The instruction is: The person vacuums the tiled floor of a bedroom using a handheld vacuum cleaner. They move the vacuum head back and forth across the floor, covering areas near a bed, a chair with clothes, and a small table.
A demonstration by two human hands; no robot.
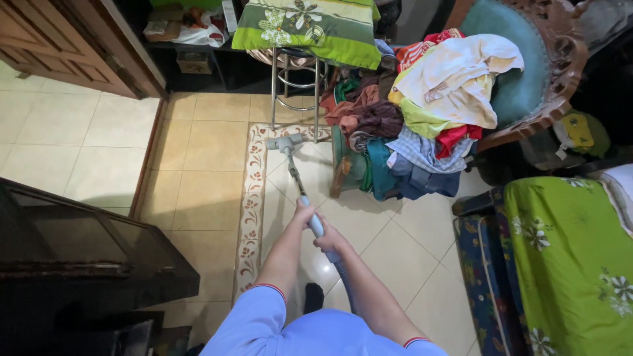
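Both my hands grip a vacuum cleaner wand [296, 178] that slants away from me over the tiled floor. My left hand [304, 213] holds the light-blue tube higher up the shaft. My right hand [328, 240] clasps the handle just behind it. The grey floor nozzle [284, 141] rests on the tiles at the far end, beside the legs of a metal stool [295, 84] and just left of a heap of clothes [409, 118]. My blue sleeves fill the bottom of the view.
A dark cabinet [79, 250] stands at the left. The clothes spill from a teal armchair [527, 72] at the right. A green floral mattress [567, 264] lies at the lower right. A folded green cloth [310, 26] tops the stool. A wooden door [53, 39] is far left.
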